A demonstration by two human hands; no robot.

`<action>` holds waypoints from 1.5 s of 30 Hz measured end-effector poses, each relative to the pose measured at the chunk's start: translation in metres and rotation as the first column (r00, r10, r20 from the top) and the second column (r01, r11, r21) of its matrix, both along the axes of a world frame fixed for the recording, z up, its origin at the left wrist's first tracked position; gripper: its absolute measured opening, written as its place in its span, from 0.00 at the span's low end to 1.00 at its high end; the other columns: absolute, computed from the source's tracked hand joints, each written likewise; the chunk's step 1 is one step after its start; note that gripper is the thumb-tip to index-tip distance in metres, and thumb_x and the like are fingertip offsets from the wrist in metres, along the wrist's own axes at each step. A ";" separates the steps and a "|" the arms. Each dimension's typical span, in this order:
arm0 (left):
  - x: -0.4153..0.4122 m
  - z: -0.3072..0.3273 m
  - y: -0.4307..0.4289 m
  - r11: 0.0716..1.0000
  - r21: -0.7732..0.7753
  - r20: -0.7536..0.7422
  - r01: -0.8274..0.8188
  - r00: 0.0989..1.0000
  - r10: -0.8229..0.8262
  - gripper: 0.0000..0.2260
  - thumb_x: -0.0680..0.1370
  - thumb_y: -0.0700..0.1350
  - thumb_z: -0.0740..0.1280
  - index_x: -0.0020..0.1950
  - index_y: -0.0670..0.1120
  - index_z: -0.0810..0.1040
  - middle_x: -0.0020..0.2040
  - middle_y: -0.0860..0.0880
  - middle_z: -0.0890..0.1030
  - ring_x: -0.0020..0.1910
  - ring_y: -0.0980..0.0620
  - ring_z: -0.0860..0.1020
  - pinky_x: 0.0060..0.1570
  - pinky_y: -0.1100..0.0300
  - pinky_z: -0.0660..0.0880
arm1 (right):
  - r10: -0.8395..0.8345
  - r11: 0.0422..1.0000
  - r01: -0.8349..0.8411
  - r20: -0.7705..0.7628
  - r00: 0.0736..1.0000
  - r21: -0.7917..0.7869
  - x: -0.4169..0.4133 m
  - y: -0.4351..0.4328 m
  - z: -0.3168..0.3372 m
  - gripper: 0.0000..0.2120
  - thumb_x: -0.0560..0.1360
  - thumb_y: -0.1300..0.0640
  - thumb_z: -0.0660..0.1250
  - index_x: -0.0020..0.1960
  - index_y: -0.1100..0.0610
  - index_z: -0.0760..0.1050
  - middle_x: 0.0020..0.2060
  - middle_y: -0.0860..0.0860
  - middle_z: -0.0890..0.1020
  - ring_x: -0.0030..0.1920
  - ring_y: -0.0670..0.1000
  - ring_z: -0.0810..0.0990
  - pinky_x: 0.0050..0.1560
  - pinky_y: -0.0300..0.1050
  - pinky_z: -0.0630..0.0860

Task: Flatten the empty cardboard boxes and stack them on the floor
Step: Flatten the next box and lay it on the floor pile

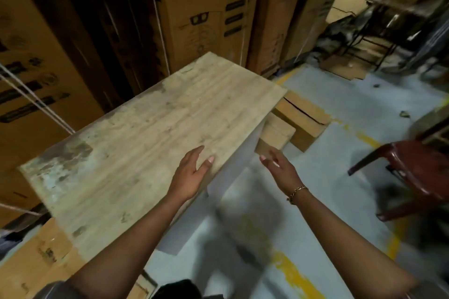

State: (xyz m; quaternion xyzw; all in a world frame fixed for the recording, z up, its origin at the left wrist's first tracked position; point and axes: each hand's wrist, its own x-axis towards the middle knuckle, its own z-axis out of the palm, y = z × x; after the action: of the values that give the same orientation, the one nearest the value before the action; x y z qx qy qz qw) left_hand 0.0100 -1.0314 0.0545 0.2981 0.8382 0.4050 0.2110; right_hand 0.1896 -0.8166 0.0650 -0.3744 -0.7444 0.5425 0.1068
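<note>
Two brown cardboard boxes stand on the grey floor past the far right corner of a worn wooden table [136,148]: a smaller box [277,135] partly under the table's corner and a larger box [303,116] with a dark slit along its top behind it. My left hand [192,172] hovers over or rests on the table's right edge with straight fingers and holds nothing. My right hand [279,167], with a chain bracelet on the wrist, is open in the air beside the table, just in front of the smaller box. The frame is blurred.
Tall printed cartons [201,12] tied with white cord line the wall behind the table. Another carton [41,257] sits at the lower left. A dark red plastic chair [413,172] stands at the right. Flat cardboard [345,68] and metal chair frames fill the far right. Yellow lines mark the floor [352,104].
</note>
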 end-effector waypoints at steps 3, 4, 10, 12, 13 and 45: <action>0.006 -0.004 0.073 0.998 0.002 0.052 0.070 0.996 -0.070 0.38 0.73 0.76 0.53 0.78 0.56 0.65 0.76 0.54 0.68 0.74 0.53 0.67 0.72 0.51 0.66 | -0.040 0.999 0.039 0.029 0.999 0.010 0.006 0.060 -0.003 0.36 0.73 0.33 0.65 0.76 0.48 0.64 0.74 0.47 0.68 0.73 0.49 0.67 0.67 0.45 0.66; 0.005 -0.006 0.097 0.996 0.006 0.068 0.090 0.994 -0.090 0.37 0.74 0.75 0.54 0.77 0.57 0.66 0.76 0.55 0.68 0.73 0.54 0.68 0.71 0.50 0.67 | -0.049 0.999 0.049 0.043 0.998 0.010 0.007 0.079 -0.005 0.39 0.72 0.31 0.64 0.77 0.49 0.63 0.74 0.48 0.68 0.73 0.50 0.67 0.66 0.45 0.66; -0.018 -0.019 0.244 0.987 0.013 0.160 0.159 0.974 -0.159 0.35 0.75 0.75 0.55 0.75 0.57 0.69 0.70 0.56 0.74 0.61 0.56 0.77 0.64 0.52 0.73 | -0.044 0.999 0.049 0.150 0.988 -0.025 -0.006 0.202 -0.025 0.30 0.78 0.40 0.64 0.76 0.50 0.64 0.72 0.51 0.71 0.70 0.53 0.71 0.61 0.43 0.67; -0.031 -0.026 0.298 0.984 0.009 0.185 0.178 0.967 -0.177 0.37 0.73 0.76 0.54 0.75 0.56 0.69 0.68 0.55 0.75 0.61 0.55 0.77 0.65 0.50 0.73 | -0.040 0.998 0.047 0.190 0.981 -0.033 -0.015 0.247 -0.032 0.29 0.78 0.41 0.64 0.75 0.50 0.65 0.71 0.51 0.72 0.68 0.52 0.72 0.59 0.43 0.68; -0.036 -0.026 0.323 0.981 -0.007 0.202 0.194 0.961 -0.189 0.36 0.75 0.75 0.54 0.75 0.55 0.69 0.69 0.54 0.75 0.63 0.53 0.77 0.65 0.51 0.72 | -0.039 0.998 0.049 0.210 0.977 -0.042 -0.018 0.269 -0.033 0.28 0.78 0.42 0.64 0.75 0.51 0.65 0.70 0.51 0.73 0.67 0.52 0.73 0.58 0.43 0.68; -0.024 -0.220 0.772 0.787 -0.290 0.563 -0.545 0.568 0.600 0.22 0.79 0.64 0.62 0.67 0.53 0.76 0.64 0.51 0.78 0.62 0.49 0.77 0.62 0.53 0.70 | 0.479 0.853 -0.287 0.432 0.764 -0.437 -0.162 0.838 -0.207 0.18 0.72 0.42 0.72 0.58 0.48 0.76 0.56 0.51 0.81 0.56 0.51 0.79 0.39 0.40 0.73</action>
State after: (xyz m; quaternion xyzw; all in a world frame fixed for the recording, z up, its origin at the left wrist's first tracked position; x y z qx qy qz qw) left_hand -0.0136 -0.2591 -0.1655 -0.1515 0.7842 0.4910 0.3477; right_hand 0.0277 0.0213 -0.1424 -0.3580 -0.6988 0.5508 -0.2830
